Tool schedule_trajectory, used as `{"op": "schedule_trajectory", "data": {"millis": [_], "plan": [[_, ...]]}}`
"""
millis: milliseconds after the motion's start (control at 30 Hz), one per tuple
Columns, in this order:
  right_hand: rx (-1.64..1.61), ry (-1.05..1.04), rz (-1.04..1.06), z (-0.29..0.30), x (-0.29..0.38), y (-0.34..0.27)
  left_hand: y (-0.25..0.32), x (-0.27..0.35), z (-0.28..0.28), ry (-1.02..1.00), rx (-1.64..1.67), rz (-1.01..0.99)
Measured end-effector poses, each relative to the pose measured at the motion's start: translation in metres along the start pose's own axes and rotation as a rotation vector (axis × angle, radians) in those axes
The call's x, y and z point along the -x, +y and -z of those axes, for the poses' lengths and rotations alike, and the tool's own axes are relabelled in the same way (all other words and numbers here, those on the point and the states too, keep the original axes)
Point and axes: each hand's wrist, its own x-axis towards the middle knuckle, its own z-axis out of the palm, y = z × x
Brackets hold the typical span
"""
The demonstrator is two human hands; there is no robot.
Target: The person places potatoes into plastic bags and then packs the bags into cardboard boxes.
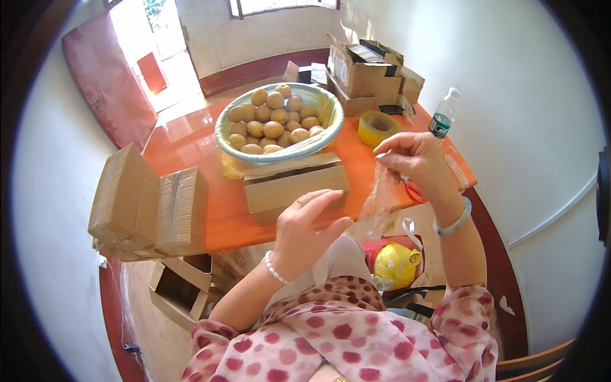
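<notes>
Pinched between the thumb and fingers of my right hand (415,160) is a strip of thin clear plastic film (377,203), hanging down past the table edge. My left hand (308,229) is held in the air with thumb and fingers apart and nothing in it. Just beyond it stands a cardboard box (298,191) with its top flap raised. Behind the box, a light blue basin (279,157) lined with yellowish plastic holds several round tan potatoes (273,129). Red-handled scissors (414,192) lie partly hidden behind my right hand.
A roll of yellowish packing tape (378,129) and a plastic bottle (444,114) stand on the orange table (229,229). Taped cartons (179,210) occupy its left side, and more cardboard boxes (365,79) its far right corner. Below are an open box (181,289) and a yellow bag (396,265).
</notes>
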Motion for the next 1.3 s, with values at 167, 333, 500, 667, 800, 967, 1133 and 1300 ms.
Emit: {"op": "schedule_trajectory", "data": {"millis": [167,333,500,667,800,967,1133,1300], "plan": [[-0.086,-0.074,-0.005,-0.031,0.003,-0.005,0.006,-0.006,-0.008,0.129,-0.002,-0.004],[-0.160,-0.167,-0.029,-0.040,0.001,-0.003,0.004,-0.004,-0.006,0.091,0.009,0.038],[-0.408,-0.471,-0.052,-0.027,-0.002,0.003,-0.005,0.005,0.000,0.092,0.139,0.159],[-0.400,-0.308,0.031,-0.026,-0.001,0.006,-0.013,0.014,0.008,0.147,0.469,0.381],[-0.317,-0.222,-0.075,-0.039,0.017,0.015,-0.013,0.013,0.011,0.213,0.529,0.430],[-0.032,-0.088,0.115,-0.081,0.040,0.018,-0.017,0.018,0.006,0.203,0.399,0.390],[-0.237,-0.049,-0.042,-0.086,0.041,0.025,-0.016,0.024,0.006,0.185,0.486,0.399],[-0.507,-0.063,-0.030,-0.084,0.044,0.028,-0.009,0.026,0.015,0.130,0.799,0.487]]}}
